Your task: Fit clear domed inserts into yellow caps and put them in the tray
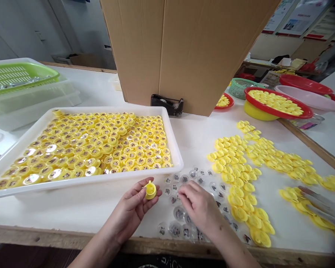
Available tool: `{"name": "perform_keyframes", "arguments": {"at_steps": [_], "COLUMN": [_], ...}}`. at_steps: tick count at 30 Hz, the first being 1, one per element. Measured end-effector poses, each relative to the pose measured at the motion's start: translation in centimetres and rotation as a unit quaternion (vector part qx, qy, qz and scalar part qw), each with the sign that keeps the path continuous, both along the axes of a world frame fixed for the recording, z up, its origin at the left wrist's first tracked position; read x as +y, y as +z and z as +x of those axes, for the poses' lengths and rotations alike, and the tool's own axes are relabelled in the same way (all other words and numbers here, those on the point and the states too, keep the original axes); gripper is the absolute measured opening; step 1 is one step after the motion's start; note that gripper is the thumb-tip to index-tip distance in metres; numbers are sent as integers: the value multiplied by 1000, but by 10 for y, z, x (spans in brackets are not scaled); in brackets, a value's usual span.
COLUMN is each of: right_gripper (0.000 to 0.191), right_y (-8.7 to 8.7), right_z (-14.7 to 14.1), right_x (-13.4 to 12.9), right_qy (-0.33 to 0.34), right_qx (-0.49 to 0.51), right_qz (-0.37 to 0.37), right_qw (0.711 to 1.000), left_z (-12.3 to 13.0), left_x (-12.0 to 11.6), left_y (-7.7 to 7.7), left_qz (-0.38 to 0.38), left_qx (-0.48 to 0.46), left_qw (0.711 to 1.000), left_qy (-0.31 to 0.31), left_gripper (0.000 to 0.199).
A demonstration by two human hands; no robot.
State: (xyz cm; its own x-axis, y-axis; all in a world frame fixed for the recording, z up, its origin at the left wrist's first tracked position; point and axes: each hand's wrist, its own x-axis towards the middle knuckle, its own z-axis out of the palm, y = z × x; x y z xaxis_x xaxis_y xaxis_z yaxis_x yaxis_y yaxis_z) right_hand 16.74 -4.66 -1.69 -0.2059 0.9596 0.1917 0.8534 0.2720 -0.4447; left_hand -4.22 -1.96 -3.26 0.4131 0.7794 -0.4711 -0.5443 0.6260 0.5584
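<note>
Left hand [134,208] pinching yellow cap [150,190]; right hand [199,206], fingers curled down onto clear discs [181,213], mid-assembly. Next probably: lift one disc, seat in cap.

Both hands [167,204] and forearms bare (no sleeves, no gloves).

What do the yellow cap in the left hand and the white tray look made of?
Yellow cap in the left hand: likely moulded plastic, glossy. White tray: probably plastic too, smooth with rounded rim. Both judged by look only.
</note>
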Motion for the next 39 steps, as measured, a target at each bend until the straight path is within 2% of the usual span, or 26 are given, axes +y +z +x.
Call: {"name": "perform_keyframes", "arguments": {"at_steps": [4, 8, 16, 22, 25, 30, 34, 37, 39], "right_gripper": [11, 15, 22, 8, 19, 31, 27, 19, 22], "right_y": [-11, -17, -12, -3, -3, -2, 6, 14, 20], "right_z": [-15, -22, -7, -4, -13, -22, -12, -5, -1], "right_x": [-4, -3, -5, -4, -2, -7, -11, -9, -8], "right_qy": [10, 5, 7, -48, -45, -18, 8, 4, 10], "right_qx": [-66, -85, 16, 105, 120, 82, 126, 163, 172], "right_qz": [-29, -37, -34, 58, 119, 192, 149, 119, 98], "right_qw": [997, 996, 999, 992, 985, 978, 981, 979, 980], "left_z": [-9, -7, 5, 22, 34, 47, 51, 54, 55], "left_x": [-3, -5, -8, -12, -10, -4, -4, -5, -6], "left_y": [-1, -1, -4, -6, -5, -4, -3, -1, 0], "left_qz": [-7, -10, 15, 11, 13, 24, 43, 57, 78], "left_qx": [3, 5, 23, 1, -35, -67, -67, -65, -56], "left_qw": [1000, 1000, 998, 997, 997, 997, 996, 995, 994], "left_qy": [1, -11, -54, -72, -66, -39, -39, -48, -51], "left_gripper": [36, 32, 26, 32, 33, 30, 31, 35, 36]}}
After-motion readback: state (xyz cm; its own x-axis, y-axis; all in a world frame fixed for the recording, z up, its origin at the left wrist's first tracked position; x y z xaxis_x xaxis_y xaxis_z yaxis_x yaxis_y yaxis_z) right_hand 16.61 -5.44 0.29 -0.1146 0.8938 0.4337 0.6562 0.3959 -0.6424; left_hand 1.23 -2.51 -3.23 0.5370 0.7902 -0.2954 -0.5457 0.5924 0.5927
